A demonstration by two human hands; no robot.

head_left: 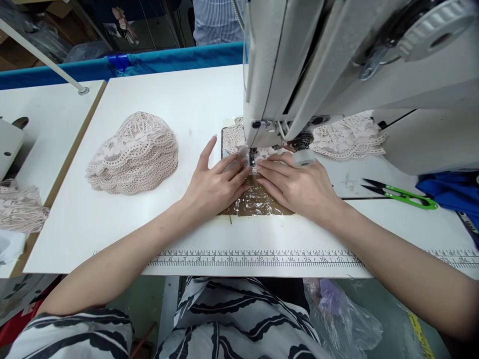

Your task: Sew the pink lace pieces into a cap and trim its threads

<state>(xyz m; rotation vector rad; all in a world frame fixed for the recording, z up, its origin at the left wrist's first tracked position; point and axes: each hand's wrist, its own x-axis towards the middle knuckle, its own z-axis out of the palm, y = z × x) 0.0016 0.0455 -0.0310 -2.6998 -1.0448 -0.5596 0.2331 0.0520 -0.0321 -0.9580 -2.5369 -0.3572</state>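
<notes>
A piece of pale pink lace (234, 138) lies under the head of a sewing machine (280, 60), around the presser foot (253, 157). My left hand (219, 187) rests palm down just left of the foot, its fingertips on the lace edge and its little finger spread out. From the right, my right hand (299, 182) lies flat with fingers stretched toward the foot, touching the lace. Both hands are open. Beneath them is a brown, shiny taped plate (258, 199). The machine head partly hides the lace and the right fingertips.
A stack of lace pieces (136, 154) sits on the left, and more lace (348, 137) lies right of the needle. Green thread snips (400, 193) rest near blue cloth (451, 192). A printed ruler (258, 258) runs along the table's front edge. A person in stripes (217, 22) is beyond.
</notes>
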